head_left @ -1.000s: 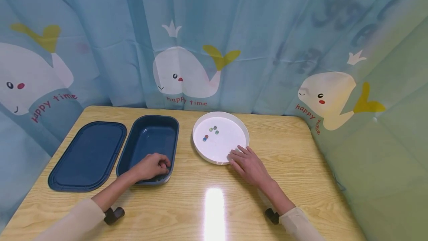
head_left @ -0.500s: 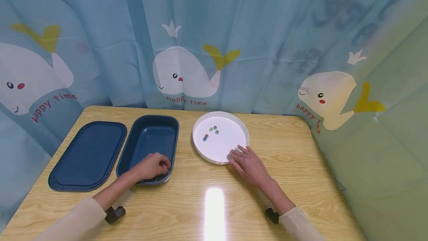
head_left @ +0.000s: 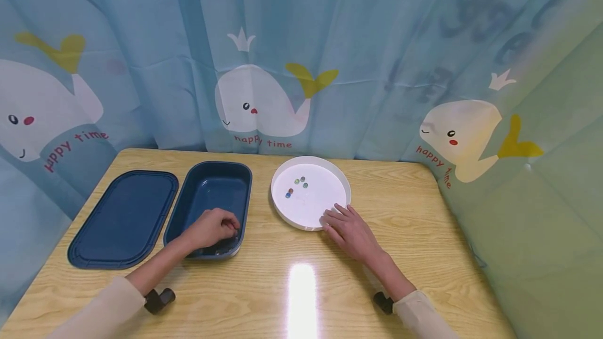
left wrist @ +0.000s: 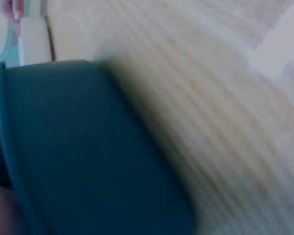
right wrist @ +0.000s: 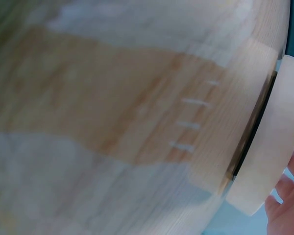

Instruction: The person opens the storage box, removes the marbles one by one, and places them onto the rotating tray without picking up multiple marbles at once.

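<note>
At the near end of the deep blue bin (head_left: 207,166), my left hand (head_left: 212,228) is inside with curled fingers, its thumb and fingertips pinching what looks like a small glass marble, mostly hidden. Several more shiny marbles (head_left: 220,250) lie on the bin floor under the hand. The left wrist view shows mainly the outer bin wall (left wrist: 88,147). My right hand (head_left: 350,233) rests relaxed fingers on the near right rim of a round white tray (head_left: 315,205). Several coloured marbles (head_left: 297,181) sit in that tray, with a blue marble (head_left: 288,195) beside a reddish one.
A flat blue lid (head_left: 122,218) lies left of the bin on the wooden table (head_left: 264,286). Behind the table hangs a blue curtain (head_left: 367,25) printed with whales. Bare wood lies between bin and tray.
My left hand has risen slightly from the bin floor, and more of the marbles beneath it show. The right hand and the marbles in the tray stay in place.
</note>
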`<state>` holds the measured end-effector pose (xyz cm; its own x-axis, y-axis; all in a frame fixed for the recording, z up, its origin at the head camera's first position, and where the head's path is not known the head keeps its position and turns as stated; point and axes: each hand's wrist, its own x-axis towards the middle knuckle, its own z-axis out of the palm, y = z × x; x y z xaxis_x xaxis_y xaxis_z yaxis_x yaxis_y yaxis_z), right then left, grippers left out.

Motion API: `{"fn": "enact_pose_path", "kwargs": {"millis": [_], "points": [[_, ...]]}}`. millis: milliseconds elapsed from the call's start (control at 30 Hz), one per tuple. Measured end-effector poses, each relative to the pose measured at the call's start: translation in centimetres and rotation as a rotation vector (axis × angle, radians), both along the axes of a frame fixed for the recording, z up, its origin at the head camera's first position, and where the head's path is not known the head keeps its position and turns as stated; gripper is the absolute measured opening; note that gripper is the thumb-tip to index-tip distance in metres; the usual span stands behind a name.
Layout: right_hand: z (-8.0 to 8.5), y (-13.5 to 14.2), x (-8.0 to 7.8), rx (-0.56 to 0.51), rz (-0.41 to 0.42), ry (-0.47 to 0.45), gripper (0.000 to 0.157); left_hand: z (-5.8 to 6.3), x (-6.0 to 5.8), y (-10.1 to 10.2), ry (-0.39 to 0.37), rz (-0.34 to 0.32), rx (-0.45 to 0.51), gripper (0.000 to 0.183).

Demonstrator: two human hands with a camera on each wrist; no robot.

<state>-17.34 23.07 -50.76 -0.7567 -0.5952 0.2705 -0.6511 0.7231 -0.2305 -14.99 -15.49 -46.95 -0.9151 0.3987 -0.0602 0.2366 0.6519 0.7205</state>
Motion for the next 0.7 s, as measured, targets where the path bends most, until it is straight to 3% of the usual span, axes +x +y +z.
{"fn": "enact_pose_path", "kwargs": {"millis": [333,700], "points": [[0.2,0.0,0.0,0.0,0.012,0.0,0.029,2.7,-1.1,0.4,0.107,0.144,0.103,0.011],[0.2,-0.1,0.0,0.008,0.009,-0.006,0.028,4.2,-3.4,5.0,0.052,0.149,0.177,0.015]]}}
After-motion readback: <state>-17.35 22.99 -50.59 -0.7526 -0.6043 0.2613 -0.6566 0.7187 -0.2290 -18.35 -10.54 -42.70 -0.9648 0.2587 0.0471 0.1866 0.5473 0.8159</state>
